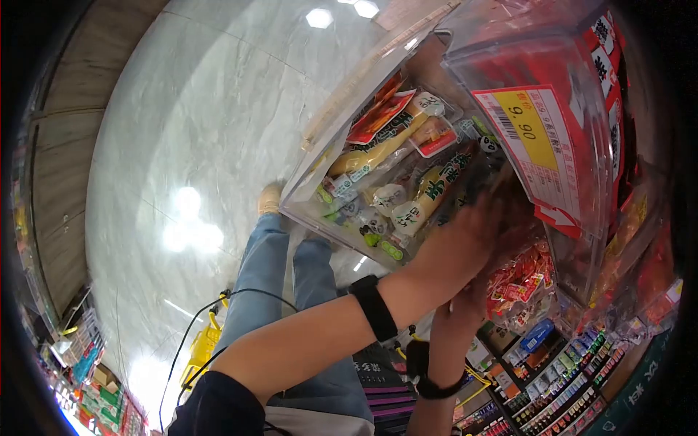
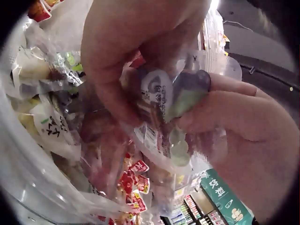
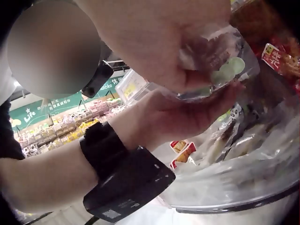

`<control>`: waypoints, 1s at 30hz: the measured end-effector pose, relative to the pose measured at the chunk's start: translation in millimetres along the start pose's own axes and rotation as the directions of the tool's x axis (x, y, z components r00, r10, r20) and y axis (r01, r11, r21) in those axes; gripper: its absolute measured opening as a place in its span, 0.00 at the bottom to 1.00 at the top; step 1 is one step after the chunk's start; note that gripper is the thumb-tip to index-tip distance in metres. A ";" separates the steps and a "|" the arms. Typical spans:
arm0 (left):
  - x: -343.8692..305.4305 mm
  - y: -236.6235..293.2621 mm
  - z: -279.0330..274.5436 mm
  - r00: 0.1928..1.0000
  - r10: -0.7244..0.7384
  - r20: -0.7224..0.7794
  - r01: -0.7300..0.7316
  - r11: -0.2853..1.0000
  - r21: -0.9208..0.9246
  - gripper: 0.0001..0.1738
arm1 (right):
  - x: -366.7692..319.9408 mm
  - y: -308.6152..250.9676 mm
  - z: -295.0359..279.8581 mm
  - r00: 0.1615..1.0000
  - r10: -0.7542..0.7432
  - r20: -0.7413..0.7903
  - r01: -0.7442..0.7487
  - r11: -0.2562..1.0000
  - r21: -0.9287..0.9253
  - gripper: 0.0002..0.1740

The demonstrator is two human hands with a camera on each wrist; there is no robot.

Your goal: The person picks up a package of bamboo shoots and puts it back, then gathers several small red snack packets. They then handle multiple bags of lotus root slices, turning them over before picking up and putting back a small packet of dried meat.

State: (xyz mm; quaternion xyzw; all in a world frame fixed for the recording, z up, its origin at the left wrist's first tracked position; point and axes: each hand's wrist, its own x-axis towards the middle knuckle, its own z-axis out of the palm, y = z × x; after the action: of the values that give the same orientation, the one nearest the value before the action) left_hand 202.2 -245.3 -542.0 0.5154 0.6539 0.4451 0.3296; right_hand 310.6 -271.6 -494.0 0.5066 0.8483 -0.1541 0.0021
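Observation:
Both hands meet over a clear bin of packaged snacks, working on one small clear plastic snack packet (image 2: 161, 101) with grey and green print. My left hand (image 1: 465, 232) comes from above in the left wrist view, fingers curled over the packet's edge. From the other side my right hand (image 2: 253, 122) pinches it, thumb pressed on the green-printed part. The right wrist view shows the packet (image 3: 227, 65) between the right hand (image 3: 164, 42) above and the left hand (image 3: 187, 112) below. In the head view the left hand and forearm hide the packet.
The clear bin (image 1: 320, 218) holds several vacuum-packed snacks (image 1: 429, 189) with panda prints. A price sign (image 1: 534, 145) stands at its right side. Red-wrapped snacks (image 1: 523, 283) lie in a neighbouring bin. A yellow basket (image 1: 203, 349) is beside the legs, and stocked shelves (image 1: 552, 378) stand lower right.

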 end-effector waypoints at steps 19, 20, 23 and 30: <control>-69.7 -13.8 -18.2 0.950 0.244 0.195 -0.301 0.881 0.366 0.21 | 123.9 31.8 5.9 0.957 -0.115 0.265 0.122 0.993 -0.010 0.09; -71.3 -15.6 -13.7 0.955 0.208 0.212 -0.278 0.880 0.385 0.21 | 129.7 26.7 8.5 0.979 -0.122 0.164 0.131 0.990 -0.046 0.11; -64.5 -15.3 -19.8 0.934 0.149 0.323 -0.287 0.853 0.437 0.23 | 144.3 -8.8 9.9 0.977 -0.214 -0.006 0.210 0.964 -0.160 0.15; -54.4 -18.6 -20.9 0.964 0.046 0.263 -0.183 0.833 0.523 0.25 | 204.1 23.2 68.5 0.953 -0.261 0.151 0.293 0.921 -0.256 0.25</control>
State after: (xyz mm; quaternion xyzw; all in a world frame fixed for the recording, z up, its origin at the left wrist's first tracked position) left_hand 190.3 -304.3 -552.6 0.6758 0.6761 0.1952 0.2193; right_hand 220.8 -104.2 -597.9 0.3664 0.9231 -0.0619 0.0992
